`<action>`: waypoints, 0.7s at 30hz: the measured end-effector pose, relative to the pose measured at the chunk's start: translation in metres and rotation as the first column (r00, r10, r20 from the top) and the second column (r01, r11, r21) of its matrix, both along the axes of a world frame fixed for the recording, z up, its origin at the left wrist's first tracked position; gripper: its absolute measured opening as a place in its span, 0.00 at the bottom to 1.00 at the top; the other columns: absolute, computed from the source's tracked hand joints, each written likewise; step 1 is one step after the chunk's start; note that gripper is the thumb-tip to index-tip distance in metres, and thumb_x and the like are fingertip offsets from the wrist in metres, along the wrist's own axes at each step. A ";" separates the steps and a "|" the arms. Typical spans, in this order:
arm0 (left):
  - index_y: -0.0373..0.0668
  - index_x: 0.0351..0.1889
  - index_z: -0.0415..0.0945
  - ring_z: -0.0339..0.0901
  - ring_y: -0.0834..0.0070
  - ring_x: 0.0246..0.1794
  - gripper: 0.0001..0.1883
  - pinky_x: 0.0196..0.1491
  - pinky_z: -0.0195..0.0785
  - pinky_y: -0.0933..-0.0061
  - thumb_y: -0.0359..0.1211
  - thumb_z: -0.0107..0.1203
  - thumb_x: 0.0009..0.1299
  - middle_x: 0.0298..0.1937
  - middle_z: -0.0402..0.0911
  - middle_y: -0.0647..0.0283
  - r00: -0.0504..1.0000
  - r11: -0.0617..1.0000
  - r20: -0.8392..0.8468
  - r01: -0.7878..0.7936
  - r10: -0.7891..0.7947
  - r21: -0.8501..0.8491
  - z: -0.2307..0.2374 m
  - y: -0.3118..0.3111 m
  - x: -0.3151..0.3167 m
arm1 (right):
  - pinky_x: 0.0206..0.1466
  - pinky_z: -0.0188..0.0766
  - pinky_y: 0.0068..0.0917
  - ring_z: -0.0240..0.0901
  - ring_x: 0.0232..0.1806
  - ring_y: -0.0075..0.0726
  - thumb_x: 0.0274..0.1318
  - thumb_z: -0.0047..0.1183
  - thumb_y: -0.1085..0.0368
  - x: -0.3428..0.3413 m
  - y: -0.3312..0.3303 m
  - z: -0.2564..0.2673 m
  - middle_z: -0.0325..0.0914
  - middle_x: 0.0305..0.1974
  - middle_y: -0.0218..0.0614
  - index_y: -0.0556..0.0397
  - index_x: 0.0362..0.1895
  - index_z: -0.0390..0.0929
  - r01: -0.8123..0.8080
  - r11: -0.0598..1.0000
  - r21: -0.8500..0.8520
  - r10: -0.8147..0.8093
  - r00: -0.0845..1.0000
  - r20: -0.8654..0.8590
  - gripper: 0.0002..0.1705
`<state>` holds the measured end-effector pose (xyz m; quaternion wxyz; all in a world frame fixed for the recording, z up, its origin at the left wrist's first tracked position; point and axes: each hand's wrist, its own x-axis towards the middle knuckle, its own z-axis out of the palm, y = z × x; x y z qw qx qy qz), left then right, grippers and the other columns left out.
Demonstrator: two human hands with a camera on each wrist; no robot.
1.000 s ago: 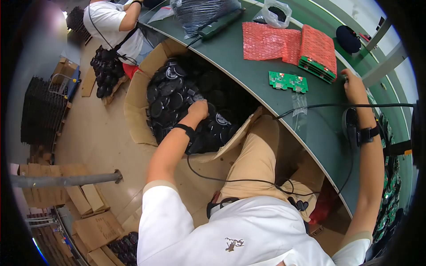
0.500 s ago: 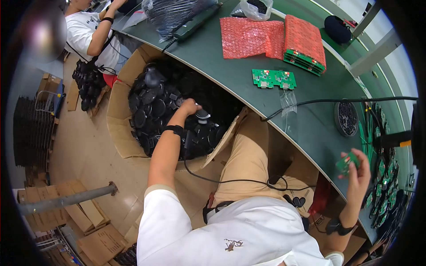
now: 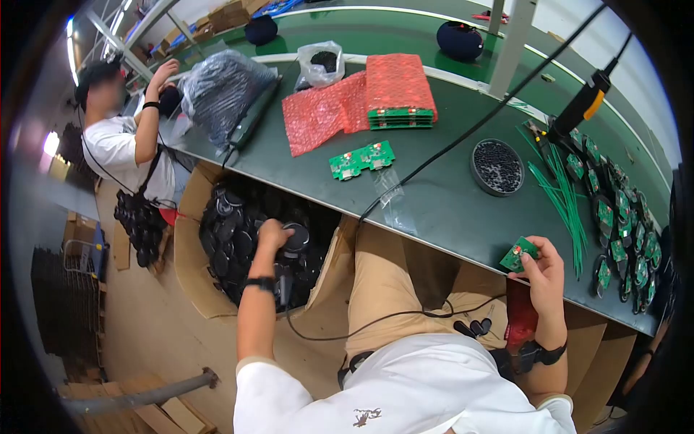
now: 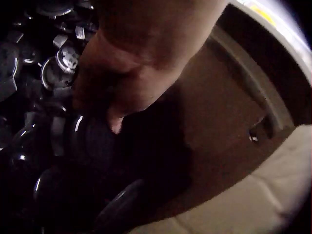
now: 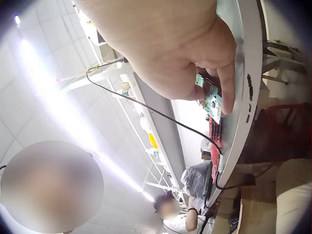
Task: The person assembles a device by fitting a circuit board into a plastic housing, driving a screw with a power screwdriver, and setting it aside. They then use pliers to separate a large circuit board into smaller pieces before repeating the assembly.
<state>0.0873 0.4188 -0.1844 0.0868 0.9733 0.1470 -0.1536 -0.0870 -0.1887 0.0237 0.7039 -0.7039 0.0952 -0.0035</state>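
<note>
In the head view, the left hand [image 3: 272, 234] reaches into a cardboard box [image 3: 189, 239] of black round parts, its thumb at the rim of one black disc [image 3: 296, 237]. The right hand [image 3: 546, 271] pinches a small green board [image 3: 519, 254] at the near edge of the desk [image 3: 441, 217]. In the left wrist view, the thumb tip touches or nearly touches a dark disc; the other fingers are hidden, so their grip cannot be told. In the right wrist view, thumb and fingers close narrowly on the green board.
</note>
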 end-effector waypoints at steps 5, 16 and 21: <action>0.29 0.44 0.85 0.86 0.72 0.39 0.12 0.40 0.77 0.67 0.32 0.65 0.72 0.36 0.88 0.59 0.859 0.735 0.290 -0.137 0.422 -0.664 0.174 0.002 -0.045 | 0.38 0.86 0.24 0.79 0.42 0.23 0.72 0.50 0.75 0.001 -0.010 -0.017 0.79 0.46 0.33 0.59 0.59 0.74 0.033 0.999 0.001 -0.033 0.998 0.060 0.14; 0.32 0.49 0.84 0.80 0.81 0.36 0.14 0.38 0.72 0.77 0.35 0.64 0.76 0.40 0.87 0.64 0.732 0.657 0.606 0.294 0.312 -0.694 0.231 -0.145 0.024 | 0.39 0.87 0.25 0.79 0.44 0.25 0.72 0.51 0.75 -0.008 -0.015 -0.020 0.79 0.45 0.33 0.61 0.60 0.72 0.093 0.990 0.102 -0.104 0.989 0.108 0.15; 0.35 0.64 0.74 0.82 0.80 0.42 0.20 0.35 0.77 0.80 0.25 0.61 0.75 0.50 0.86 0.61 0.896 0.181 0.389 0.355 0.215 -0.917 0.260 -0.270 -0.052 | 0.41 0.88 0.27 0.80 0.43 0.24 0.71 0.53 0.75 -0.003 -0.018 -0.015 0.80 0.45 0.35 0.59 0.54 0.72 0.022 0.980 0.200 -0.043 0.994 0.100 0.10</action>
